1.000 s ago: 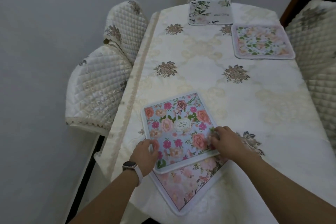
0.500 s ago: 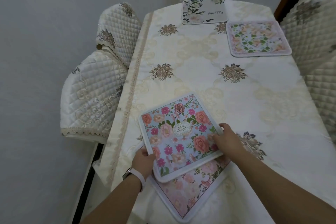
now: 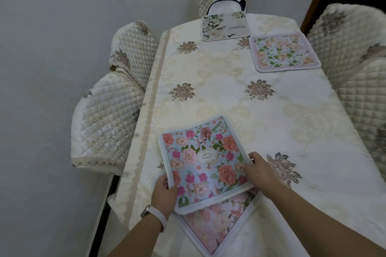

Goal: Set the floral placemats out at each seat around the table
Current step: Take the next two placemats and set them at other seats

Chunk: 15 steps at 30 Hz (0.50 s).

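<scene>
You have two mats laid at the far end: the cream placemat [image 3: 225, 27] at the head seat and the pale green-leaved placemat [image 3: 284, 53] at the far right seat. Two more are here at the near end, so the job looks about half done. Your left hand [image 3: 165, 194] grips the near left edge of the blue placemat [image 3: 202, 160], thumb on top, and your right hand [image 3: 260, 170] pinches its right edge. It lies askew over the pink placemat [image 3: 217, 221], which rests on the table [image 3: 219, 81] at the near edge. The left-side seats have no mats in front of them. A white bag [image 3: 227, 0] sits on the far chair, touching the cream mat; its contents are hidden.
</scene>
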{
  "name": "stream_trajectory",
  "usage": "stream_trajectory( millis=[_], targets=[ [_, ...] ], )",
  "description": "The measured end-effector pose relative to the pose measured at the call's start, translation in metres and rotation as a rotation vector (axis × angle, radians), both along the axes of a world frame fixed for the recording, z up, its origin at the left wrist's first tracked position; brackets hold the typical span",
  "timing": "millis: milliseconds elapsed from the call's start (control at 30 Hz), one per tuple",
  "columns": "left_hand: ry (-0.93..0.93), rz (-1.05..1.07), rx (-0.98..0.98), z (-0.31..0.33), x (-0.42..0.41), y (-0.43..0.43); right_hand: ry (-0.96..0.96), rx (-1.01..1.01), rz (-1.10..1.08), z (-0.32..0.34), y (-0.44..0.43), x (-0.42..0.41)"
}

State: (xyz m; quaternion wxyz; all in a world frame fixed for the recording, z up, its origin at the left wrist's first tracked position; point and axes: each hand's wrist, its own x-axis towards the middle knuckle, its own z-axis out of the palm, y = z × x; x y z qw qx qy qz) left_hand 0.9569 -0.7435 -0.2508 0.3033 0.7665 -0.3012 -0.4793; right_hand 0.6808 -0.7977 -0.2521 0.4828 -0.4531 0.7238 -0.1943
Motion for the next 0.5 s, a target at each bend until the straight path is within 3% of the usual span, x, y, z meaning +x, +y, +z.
stream_trajectory(
  millis=[500],
  targets=[
    [0.177, -0.135, -0.133, 0.029, 0.024, 0.025, 0.013, -0.111, -0.166, 0.057, 0.075, 0.015]
  ],
)
